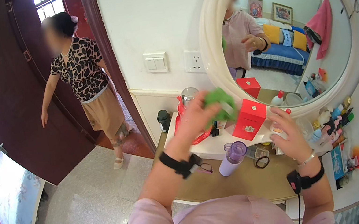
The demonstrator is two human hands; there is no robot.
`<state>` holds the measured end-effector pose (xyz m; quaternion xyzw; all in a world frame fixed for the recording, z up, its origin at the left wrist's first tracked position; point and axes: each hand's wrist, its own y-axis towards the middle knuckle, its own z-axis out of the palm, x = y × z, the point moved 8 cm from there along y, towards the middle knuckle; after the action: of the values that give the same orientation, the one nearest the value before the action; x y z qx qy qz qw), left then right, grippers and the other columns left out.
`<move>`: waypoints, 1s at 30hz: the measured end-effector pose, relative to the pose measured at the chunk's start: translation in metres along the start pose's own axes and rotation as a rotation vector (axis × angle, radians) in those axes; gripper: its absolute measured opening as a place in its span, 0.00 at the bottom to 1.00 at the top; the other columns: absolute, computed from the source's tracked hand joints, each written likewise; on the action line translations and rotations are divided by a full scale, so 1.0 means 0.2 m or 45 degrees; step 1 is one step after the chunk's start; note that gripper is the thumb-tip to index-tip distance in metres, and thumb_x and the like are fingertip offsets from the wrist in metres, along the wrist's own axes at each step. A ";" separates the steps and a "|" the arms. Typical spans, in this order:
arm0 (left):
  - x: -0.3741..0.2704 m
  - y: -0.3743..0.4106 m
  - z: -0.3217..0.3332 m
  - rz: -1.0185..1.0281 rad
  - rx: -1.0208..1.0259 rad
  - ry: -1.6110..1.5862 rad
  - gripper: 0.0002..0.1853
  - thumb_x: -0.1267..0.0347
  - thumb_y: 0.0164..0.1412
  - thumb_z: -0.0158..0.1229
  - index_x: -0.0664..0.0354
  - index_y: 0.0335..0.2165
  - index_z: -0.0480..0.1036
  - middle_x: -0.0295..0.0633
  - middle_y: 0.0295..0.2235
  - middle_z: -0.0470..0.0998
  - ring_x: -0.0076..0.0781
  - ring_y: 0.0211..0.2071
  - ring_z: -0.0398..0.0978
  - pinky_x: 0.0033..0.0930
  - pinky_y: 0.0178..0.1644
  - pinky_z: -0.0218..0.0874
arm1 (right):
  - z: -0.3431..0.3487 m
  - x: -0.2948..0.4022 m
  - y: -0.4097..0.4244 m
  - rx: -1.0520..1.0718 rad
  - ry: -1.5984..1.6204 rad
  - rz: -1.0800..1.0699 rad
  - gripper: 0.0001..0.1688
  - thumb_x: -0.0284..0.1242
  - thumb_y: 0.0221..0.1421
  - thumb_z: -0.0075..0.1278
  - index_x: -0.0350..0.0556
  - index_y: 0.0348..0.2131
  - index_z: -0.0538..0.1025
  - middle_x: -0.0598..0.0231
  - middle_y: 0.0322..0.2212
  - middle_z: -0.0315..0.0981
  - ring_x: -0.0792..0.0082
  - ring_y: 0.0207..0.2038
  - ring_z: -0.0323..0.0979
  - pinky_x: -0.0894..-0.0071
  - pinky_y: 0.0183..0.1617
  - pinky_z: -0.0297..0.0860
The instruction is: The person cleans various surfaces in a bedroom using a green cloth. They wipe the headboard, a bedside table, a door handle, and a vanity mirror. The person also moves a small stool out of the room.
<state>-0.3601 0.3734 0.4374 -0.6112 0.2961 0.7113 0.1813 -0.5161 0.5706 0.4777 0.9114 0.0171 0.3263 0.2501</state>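
Observation:
My left hand (196, 118) grips a bunched green cloth (219, 103), held up in front of the round white-framed mirror (216, 52). A red box (250, 119) stands on the raised white shelf of the dressing table, just right of the cloth. Close to the box's right side, my right hand (286, 135) has its fingers apart and nothing seen in them. Partly behind that hand is a white bottle with a red cap (288, 111); whether they touch I cannot tell. Below the box, a lilac bottle (231, 160) with a clear purple lid stands upright on the brown tabletop (206, 187).
Eyeglasses (206, 168), a dark ring-shaped band (262, 162) and a small clear case lie on the tabletop. A dark jar (164, 121) stands at the left corner. Bottles and tubes (334, 121) crowd the right. A person (81, 78) stands in the doorway beside a dark door (24, 120).

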 end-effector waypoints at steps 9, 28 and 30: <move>-0.35 0.46 -0.43 0.599 -0.657 1.128 0.20 0.66 0.46 0.61 0.58 0.40 0.70 0.44 0.37 0.73 0.43 0.38 0.72 0.39 0.41 0.64 | -0.15 -0.37 -0.58 -0.130 0.088 0.384 0.20 0.16 0.42 0.49 0.38 0.40 0.73 0.55 0.46 0.67 0.68 0.41 0.70 0.73 0.44 0.69; 0.02 0.74 -0.49 0.714 -0.230 1.551 0.15 0.73 0.42 0.62 0.55 0.34 0.70 0.41 0.33 0.70 0.44 0.34 0.71 0.40 0.35 0.64 | -0.07 -0.56 -0.71 -0.249 -0.106 0.521 0.15 0.14 0.43 0.49 0.37 0.36 0.73 0.54 0.38 0.72 0.64 0.34 0.73 0.74 0.38 0.71; -0.05 0.75 -0.51 0.784 -0.376 1.430 0.16 0.72 0.42 0.62 0.56 0.34 0.70 0.42 0.32 0.70 0.45 0.34 0.71 0.40 0.35 0.64 | -0.07 -0.57 -0.70 -0.248 -0.137 0.517 0.15 0.14 0.43 0.49 0.37 0.35 0.73 0.54 0.38 0.72 0.64 0.33 0.73 0.73 0.37 0.71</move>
<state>-0.3732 0.1957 0.4701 -0.7952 0.4064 0.3367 -0.2985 -0.5957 0.6770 0.3547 0.8838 -0.2115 0.3210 0.2666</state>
